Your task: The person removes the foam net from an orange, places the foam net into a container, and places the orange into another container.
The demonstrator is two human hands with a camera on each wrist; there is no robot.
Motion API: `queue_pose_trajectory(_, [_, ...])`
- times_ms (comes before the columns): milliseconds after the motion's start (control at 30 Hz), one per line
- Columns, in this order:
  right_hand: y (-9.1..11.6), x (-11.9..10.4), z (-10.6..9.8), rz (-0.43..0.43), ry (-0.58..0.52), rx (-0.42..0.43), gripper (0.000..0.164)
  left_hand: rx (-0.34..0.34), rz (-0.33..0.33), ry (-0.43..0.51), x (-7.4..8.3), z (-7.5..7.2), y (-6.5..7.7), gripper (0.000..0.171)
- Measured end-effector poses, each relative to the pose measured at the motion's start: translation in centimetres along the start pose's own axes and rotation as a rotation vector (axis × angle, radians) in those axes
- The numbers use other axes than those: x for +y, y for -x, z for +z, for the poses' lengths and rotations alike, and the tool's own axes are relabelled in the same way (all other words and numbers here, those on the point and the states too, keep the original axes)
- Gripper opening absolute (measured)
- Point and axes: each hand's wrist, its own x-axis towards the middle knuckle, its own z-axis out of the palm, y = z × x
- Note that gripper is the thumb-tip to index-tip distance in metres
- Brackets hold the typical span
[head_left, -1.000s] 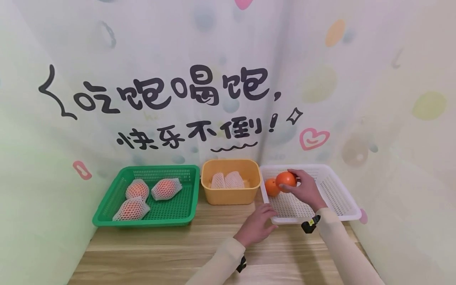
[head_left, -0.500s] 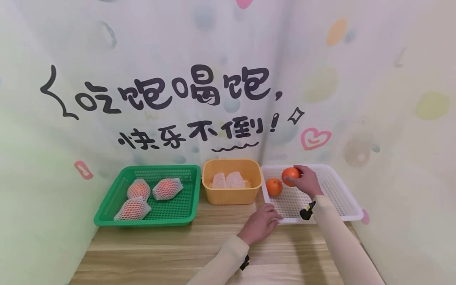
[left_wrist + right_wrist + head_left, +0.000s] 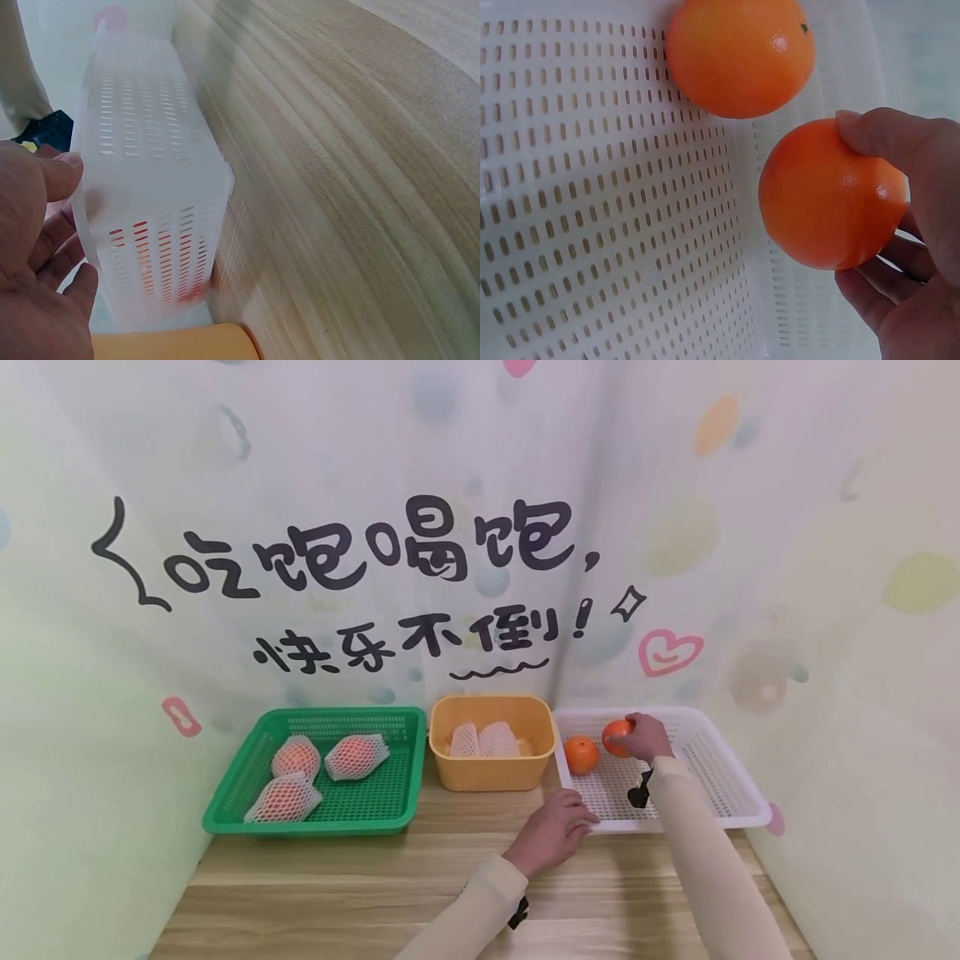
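In the head view my right hand (image 3: 647, 737) holds a shiny orange (image 3: 618, 738) low in the white slotted basket (image 3: 720, 793), near its back wall. The right wrist view shows the thumb on one side of this orange (image 3: 825, 199) and the fingertips on the other. Beside it lies a second orange (image 3: 739, 52) with a small green stem mark. My left hand (image 3: 551, 831) is at the basket's front left corner. In the left wrist view, its thumb overlaps the rim from outside and its other fingers (image 3: 56, 240) reach over the edge.
A yellow bin (image 3: 491, 774) with white foam nets (image 3: 498, 740) stands left of the white basket. Farther left, a green basket (image 3: 375, 827) contains several net-wrapped fruits (image 3: 356, 756). All stand on a wood-grain table (image 3: 337, 902) against a printed curtain (image 3: 510, 443).
The right hand has moved the held orange rightward, away from the other orange, and then lower in the basket. The left hand has come onto the basket's front left corner.
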Motion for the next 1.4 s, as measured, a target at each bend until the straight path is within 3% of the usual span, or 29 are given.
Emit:
queue_pose_trajectory(200, [-0.2,0.6,1.0,0.042,0.012,-0.009,0.057,0.006,0.023,-0.020,0.0,0.1,-0.1,0.018])
queue_pose_trajectory(367, [0.1,0.1,1.4,0.078,0.020,-0.043,0.060,-0.016,-0.010,0.005,0.1,-0.2,-0.2,0.019])
queue_pose_trajectory(600, [0.2,0.1,1.8,0.096,0.025,-0.074,0.051,-0.059,-0.049,0.023,0.3,-0.5,-0.1,0.020])
queue_pose_trajectory(767, [0.1,0.2,1.7,0.131,-0.008,-0.113,0.062,-0.065,-0.061,0.025,0.3,-0.5,-0.1,0.020])
queue_pose_trajectory(933, [0.0,0.1,1.3,0.138,0.026,-0.148,0.077,-0.061,-0.047,0.026,0.2,-0.5,-0.2,0.020])
queue_pose_trajectory(1400, [0.4,0.2,0.6,0.114,0.029,-0.206,0.084,-0.031,-0.030,0.035,0.0,-0.3,-0.1,0.020])
